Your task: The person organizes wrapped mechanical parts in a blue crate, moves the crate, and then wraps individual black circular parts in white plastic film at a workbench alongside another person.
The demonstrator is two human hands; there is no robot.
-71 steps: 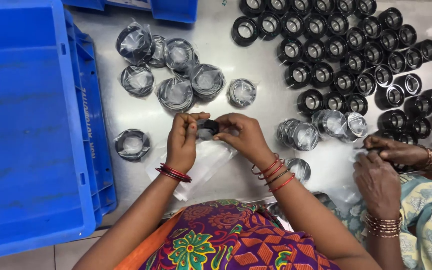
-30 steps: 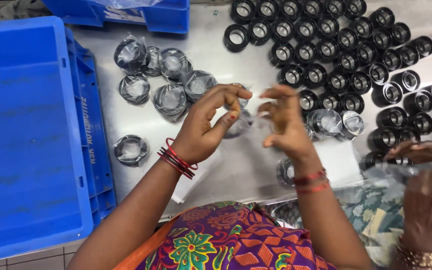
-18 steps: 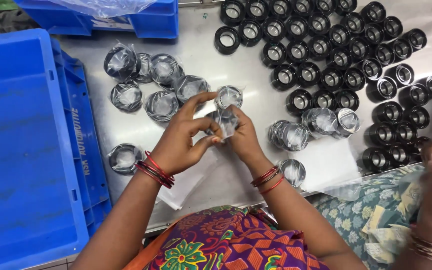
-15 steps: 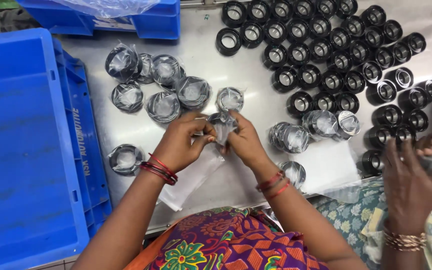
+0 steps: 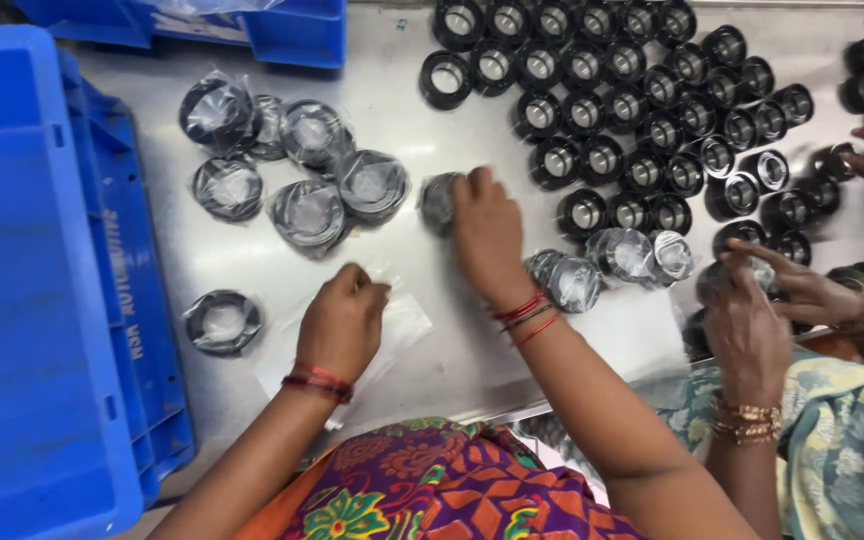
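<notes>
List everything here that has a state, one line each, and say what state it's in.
Left hand: fingers curled, pressing on the clear plastic bags.
Right hand: closed on a bagged ring, at the table.
Bagged rings: wrapped, lying flat in a cluster.
Bare black rings: unwrapped, upright in rows.
Blue crate: open.

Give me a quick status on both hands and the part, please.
Right hand setting bagged black ring on steel table. Left hand on clear bags. Co-worker's hands alongside.
</notes>
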